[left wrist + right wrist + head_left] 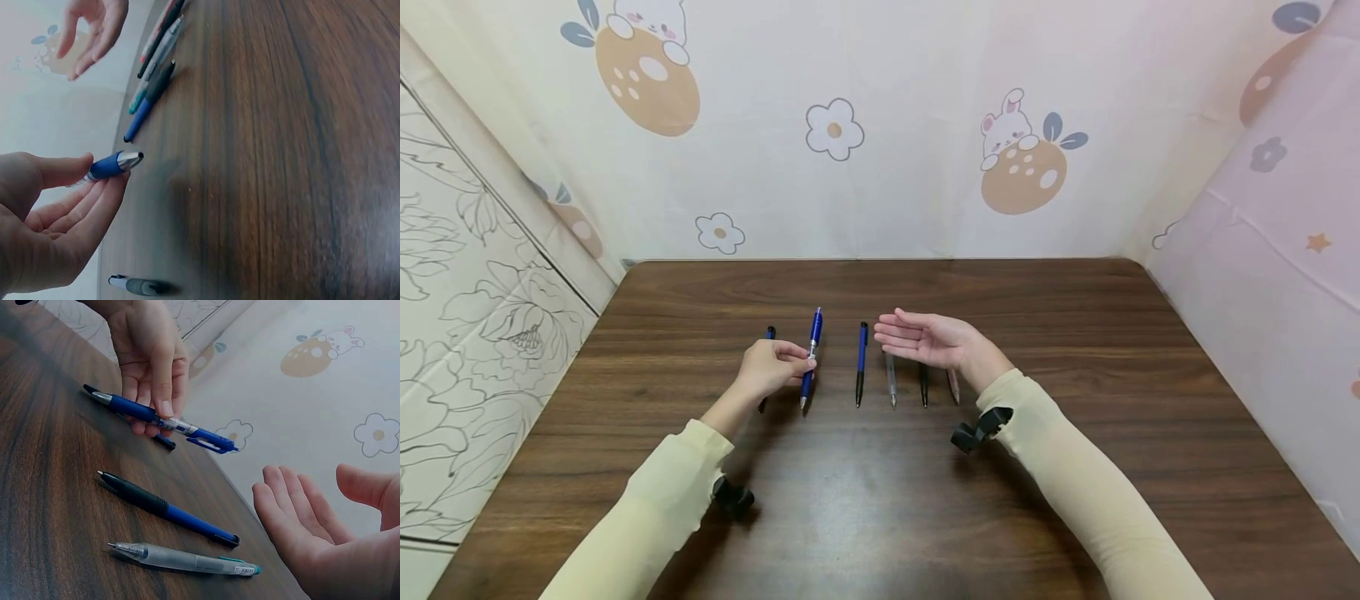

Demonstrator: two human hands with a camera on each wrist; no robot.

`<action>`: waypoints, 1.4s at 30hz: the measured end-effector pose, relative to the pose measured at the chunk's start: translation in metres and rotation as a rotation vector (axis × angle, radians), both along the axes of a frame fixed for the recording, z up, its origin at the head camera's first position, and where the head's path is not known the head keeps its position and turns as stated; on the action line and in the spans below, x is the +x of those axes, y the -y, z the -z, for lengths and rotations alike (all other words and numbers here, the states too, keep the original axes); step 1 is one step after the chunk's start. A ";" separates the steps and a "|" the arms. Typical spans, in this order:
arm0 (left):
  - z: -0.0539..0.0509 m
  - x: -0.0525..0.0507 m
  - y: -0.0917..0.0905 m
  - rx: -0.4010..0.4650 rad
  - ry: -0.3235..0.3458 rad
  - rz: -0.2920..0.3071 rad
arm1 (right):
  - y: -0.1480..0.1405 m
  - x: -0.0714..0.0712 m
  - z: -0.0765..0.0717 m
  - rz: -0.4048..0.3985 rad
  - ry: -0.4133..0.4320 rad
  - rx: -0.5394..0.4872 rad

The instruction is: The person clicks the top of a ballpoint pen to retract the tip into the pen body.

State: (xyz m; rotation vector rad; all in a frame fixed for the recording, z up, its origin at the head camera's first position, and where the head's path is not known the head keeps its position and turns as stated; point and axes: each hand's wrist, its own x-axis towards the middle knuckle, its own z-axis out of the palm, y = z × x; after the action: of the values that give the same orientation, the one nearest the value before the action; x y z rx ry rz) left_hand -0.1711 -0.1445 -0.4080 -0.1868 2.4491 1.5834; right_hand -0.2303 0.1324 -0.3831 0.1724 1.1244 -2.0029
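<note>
A blue pen with a clear middle and silver tip is pinched between the thumb and fingers of my left hand, held above the table. Under that hand lies a dark pen, partly hidden by it. My right hand hovers palm up with fingers straight, holding nothing. Below and beside it lie a blue pen with a black grip, a clear pen with a teal end, a black pen and a pinkish pen. The right hand hides the upper parts of some of these.
The brown wooden table reaches back to a patterned curtain. Another curtain with flower outlines hangs at the left. Black straps sit at both sleeved wrists.
</note>
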 end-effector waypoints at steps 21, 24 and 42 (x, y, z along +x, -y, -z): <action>0.004 -0.001 0.008 -0.456 -0.174 -0.025 | -0.005 0.004 0.001 -0.030 -0.089 0.079; 0.004 -0.001 0.007 -0.490 -0.195 -0.026 | -0.005 0.004 0.000 -0.031 -0.097 0.085; 0.007 0.005 -0.003 -0.560 -0.233 -0.044 | -0.005 0.007 -0.004 -0.049 -0.137 0.105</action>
State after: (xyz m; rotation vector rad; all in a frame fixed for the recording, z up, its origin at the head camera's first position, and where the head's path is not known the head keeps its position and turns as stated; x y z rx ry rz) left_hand -0.1665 -0.1411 -0.4151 -0.1499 3.0379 0.9352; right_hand -0.2236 0.1373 -0.3792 0.0616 1.3098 -1.9373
